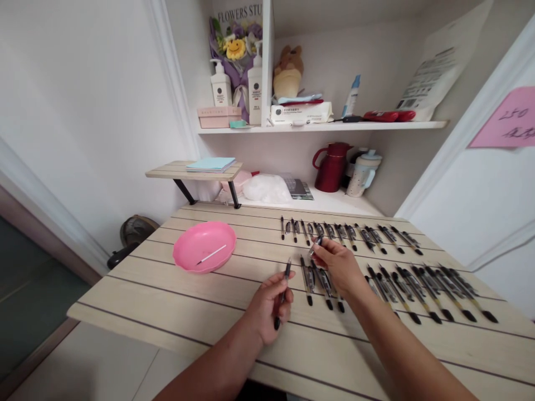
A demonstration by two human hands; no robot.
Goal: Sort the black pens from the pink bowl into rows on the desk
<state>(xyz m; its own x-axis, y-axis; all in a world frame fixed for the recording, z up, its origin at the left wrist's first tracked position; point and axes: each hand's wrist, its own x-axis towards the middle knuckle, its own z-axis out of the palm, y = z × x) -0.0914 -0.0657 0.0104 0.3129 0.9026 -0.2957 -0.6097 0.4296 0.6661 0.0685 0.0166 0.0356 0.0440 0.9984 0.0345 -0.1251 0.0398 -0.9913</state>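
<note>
My left hand (270, 303) is closed around a black pen (282, 292), held upright above the wooden table (167, 289). My right hand (336, 262) pinches a small pen cap (316, 243) just above the near row of pens (418, 287). A far row of pens (351, 233) lies behind it. Both rows hold several black pens lying side by side.
A pink bowl (204, 246) with a thin white refill inside sits on the table's left. Behind are a small raised shelf with a notebook (211, 164), a red jug (332, 166), a cup, and a wall shelf with bottles and a plush toy.
</note>
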